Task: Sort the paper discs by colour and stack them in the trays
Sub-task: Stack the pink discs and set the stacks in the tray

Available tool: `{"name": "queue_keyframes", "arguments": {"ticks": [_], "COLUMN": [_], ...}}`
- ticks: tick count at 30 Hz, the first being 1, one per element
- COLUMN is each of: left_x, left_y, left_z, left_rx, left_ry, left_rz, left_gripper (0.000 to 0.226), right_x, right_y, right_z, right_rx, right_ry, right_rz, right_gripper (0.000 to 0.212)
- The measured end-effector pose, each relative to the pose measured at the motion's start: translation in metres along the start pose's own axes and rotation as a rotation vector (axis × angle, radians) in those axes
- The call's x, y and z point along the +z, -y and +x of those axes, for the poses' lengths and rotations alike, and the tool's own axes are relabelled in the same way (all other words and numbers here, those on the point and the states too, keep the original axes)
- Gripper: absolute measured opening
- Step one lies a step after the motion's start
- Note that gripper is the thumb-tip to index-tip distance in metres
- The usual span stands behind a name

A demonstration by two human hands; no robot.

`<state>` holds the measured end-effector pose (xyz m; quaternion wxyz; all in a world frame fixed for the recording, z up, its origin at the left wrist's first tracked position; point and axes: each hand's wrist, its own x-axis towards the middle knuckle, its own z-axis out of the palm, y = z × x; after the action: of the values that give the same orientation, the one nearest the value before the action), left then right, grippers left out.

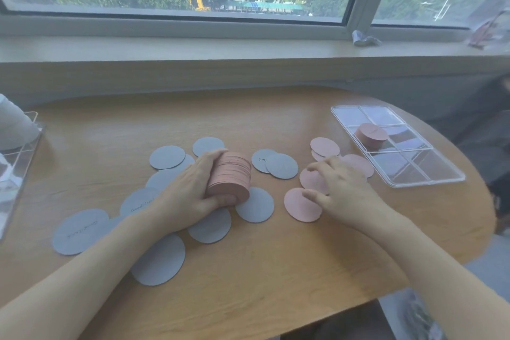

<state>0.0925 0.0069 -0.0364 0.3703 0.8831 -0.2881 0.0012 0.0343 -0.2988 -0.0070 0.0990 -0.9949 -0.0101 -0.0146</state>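
My left hand (pixel 190 190) grips a thick stack of pink discs (pixel 230 176), tilted on its side over the table centre. Several grey discs (pixel 167 157) lie scattered around and under that hand. My right hand (pixel 342 188) rests with spread fingers on several loose pink discs (pixel 300 205) lying flat to the right. A clear divided tray (pixel 430 174) sits at the far right, and a short pink stack (pixel 371 135) stands in one of its middle compartments.
The wooden table (pixel 248 284) has a rounded right edge. A clear plastic container (pixel 16 163) with a white object stands at the left edge. A window sill (pixel 248 50) runs along the back, with a crumpled item (pixel 364 37) on it.
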Motion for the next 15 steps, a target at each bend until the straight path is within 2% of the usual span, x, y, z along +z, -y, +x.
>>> {"name": "queue_keyframes", "arguments": {"ticks": [4,6,10,12,15], "left_x": [0.0,0.0,-0.001,-0.002,-0.002], "left_y": [-0.002,-0.003,0.0,0.0,0.001], "left_z": [0.0,0.0,-0.002,-0.002,-0.003], "left_rx": [-0.034,-0.027,-0.019,-0.017,-0.017], "left_ry": [-0.032,-0.025,0.002,0.007,0.013], "left_rz": [-0.033,-0.044,-0.048,-0.057,-0.058], "left_gripper": [0.091,0.093,0.093,0.092,0.092], "right_x": [0.002,0.001,-0.004,-0.004,-0.009], "right_y": [-0.023,-0.025,-0.027,-0.03,-0.032], "right_z": [-0.001,0.001,0.003,0.003,0.007], "right_rx": [0.021,-0.002,-0.095,-0.091,-0.035], "right_ry": [0.009,0.021,0.027,0.059,0.081], "right_rz": [-0.057,-0.049,-0.184,-0.133,0.077], "right_gripper": [0.056,0.056,0.05,0.051,0.06]}}
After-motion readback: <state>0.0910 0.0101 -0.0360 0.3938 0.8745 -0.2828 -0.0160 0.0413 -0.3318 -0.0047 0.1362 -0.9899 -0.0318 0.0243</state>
